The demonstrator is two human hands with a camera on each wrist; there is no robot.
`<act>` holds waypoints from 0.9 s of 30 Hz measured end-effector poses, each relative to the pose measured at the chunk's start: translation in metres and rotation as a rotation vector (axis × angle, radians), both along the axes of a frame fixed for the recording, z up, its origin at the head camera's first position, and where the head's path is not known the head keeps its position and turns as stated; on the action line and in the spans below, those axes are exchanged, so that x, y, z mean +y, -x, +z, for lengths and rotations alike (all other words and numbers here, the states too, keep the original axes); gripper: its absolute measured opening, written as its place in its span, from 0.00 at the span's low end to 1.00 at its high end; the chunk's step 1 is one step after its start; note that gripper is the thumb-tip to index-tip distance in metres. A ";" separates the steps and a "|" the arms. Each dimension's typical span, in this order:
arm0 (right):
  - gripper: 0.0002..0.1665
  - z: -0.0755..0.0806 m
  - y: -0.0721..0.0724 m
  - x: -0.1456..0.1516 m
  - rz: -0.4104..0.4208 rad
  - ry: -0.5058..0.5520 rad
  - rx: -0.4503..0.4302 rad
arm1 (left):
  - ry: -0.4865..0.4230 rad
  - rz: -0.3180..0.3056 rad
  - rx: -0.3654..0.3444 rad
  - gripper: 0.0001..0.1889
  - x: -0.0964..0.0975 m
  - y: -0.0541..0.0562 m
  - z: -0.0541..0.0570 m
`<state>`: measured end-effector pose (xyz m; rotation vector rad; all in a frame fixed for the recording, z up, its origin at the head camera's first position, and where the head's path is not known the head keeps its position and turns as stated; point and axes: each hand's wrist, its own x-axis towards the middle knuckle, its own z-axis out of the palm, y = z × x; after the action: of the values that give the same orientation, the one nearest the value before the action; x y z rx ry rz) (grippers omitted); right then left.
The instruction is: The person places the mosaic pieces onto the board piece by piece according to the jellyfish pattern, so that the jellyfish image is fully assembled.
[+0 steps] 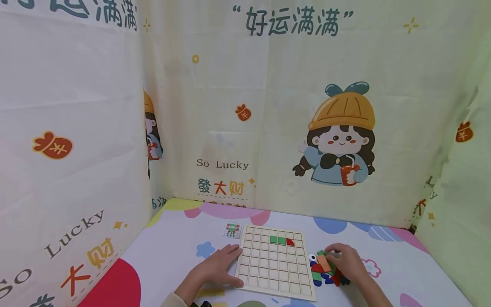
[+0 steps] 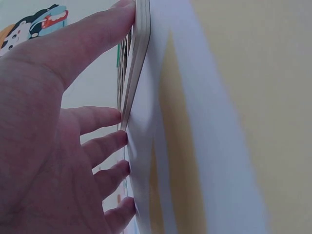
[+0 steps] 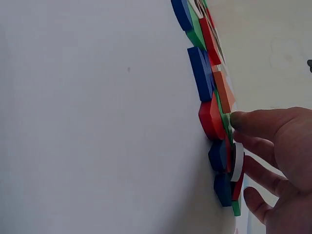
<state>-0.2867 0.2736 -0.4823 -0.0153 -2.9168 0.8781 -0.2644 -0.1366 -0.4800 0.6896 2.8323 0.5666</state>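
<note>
A pale wooden grid board (image 1: 264,292) lies on the table with two green squares (image 1: 278,240) and a red quarter-round piece (image 1: 290,242) near its far edge. My left hand (image 1: 220,266) rests at the board's left side, fingers spread; in the left wrist view the thumb (image 2: 105,27) touches the board's edge (image 2: 137,63). My right hand (image 1: 345,261) reaches over a pile of coloured pieces right of the board. In the right wrist view its thumb tip meets a green piece (image 3: 227,124), beside an orange piece (image 3: 223,91) and a white round piece (image 3: 237,163).
A small pattern card (image 1: 232,229) with a green and red figure lies by the board's far left corner. Blue pieces (image 3: 200,73) and red pieces (image 3: 210,119) overlap in the pile. Printed curtains (image 1: 284,128) stand behind and at both sides of the table.
</note>
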 end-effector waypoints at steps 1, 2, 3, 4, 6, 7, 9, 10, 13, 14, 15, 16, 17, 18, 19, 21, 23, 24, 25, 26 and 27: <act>0.09 0.000 -0.001 0.002 -0.002 0.008 -0.005 | -0.001 0.000 -0.002 0.50 0.000 -0.001 0.001; 0.08 0.000 -0.001 0.003 -0.002 0.011 -0.008 | -0.002 0.001 -0.004 0.50 0.000 -0.001 0.002; 0.08 0.000 -0.003 0.004 -0.002 0.014 -0.010 | -0.001 0.002 -0.004 0.50 0.000 -0.002 0.002; 0.07 0.000 -0.004 0.005 0.000 0.011 -0.009 | -0.002 0.002 -0.004 0.50 0.000 -0.002 0.003; 0.06 0.000 -0.006 0.006 0.004 0.008 -0.012 | -0.003 0.004 -0.004 0.50 0.000 -0.002 0.004; 0.06 0.000 -0.007 0.006 0.005 0.001 -0.017 | -0.002 0.006 -0.004 0.50 0.000 -0.002 0.004; 0.07 0.002 -0.009 0.006 0.004 -0.007 -0.042 | 0.001 0.008 -0.002 0.50 0.000 -0.002 0.003; 0.07 0.002 -0.009 0.005 0.001 -0.006 -0.056 | 0.001 0.010 -0.003 0.50 0.000 -0.002 0.003; 0.07 0.002 -0.010 0.005 -0.006 -0.002 -0.080 | 0.002 0.012 -0.002 0.50 0.001 -0.001 0.003; 0.07 0.002 -0.009 0.005 -0.011 -0.001 -0.083 | 0.002 0.011 -0.003 0.50 0.001 -0.001 0.003; 0.07 0.001 -0.009 0.006 -0.015 -0.002 -0.085 | 0.000 0.011 -0.004 0.49 0.001 -0.001 0.003; 0.06 0.001 -0.009 0.006 -0.017 -0.003 -0.085 | 0.000 0.011 -0.005 0.49 0.001 -0.001 0.003; 0.06 0.001 -0.009 0.006 -0.018 -0.006 -0.084 | -0.001 0.011 -0.008 0.49 0.000 -0.001 0.003; 0.06 0.000 -0.008 0.006 -0.018 -0.006 -0.083 | -0.001 0.011 -0.009 0.49 0.000 -0.001 0.003; 0.06 0.001 -0.008 0.006 -0.018 -0.005 -0.082 | -0.001 0.011 -0.011 0.49 0.000 0.000 0.003; 0.06 0.002 -0.007 0.006 -0.012 -0.007 -0.070 | -0.003 0.012 -0.015 0.49 0.000 -0.001 0.003; 0.06 0.002 -0.005 0.005 -0.011 -0.006 -0.058 | -0.002 0.014 -0.017 0.49 0.000 -0.001 0.003; 0.06 0.003 -0.004 0.005 -0.012 -0.008 -0.052 | -0.003 0.014 -0.019 0.49 0.000 -0.001 0.004; 0.06 0.002 -0.003 0.005 -0.015 -0.009 -0.048 | -0.005 0.015 -0.022 0.49 0.000 -0.002 0.004; 0.06 0.002 -0.002 0.005 -0.019 -0.012 -0.043 | -0.005 0.018 -0.025 0.49 0.000 -0.002 0.004; 0.06 0.002 -0.001 0.005 -0.025 -0.015 -0.041 | -0.005 0.020 -0.028 0.49 0.000 -0.003 0.004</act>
<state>-0.2856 0.2789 -0.4806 -0.0691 -2.9545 0.8627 -0.2618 -0.1363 -0.4757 0.6497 2.8162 0.5825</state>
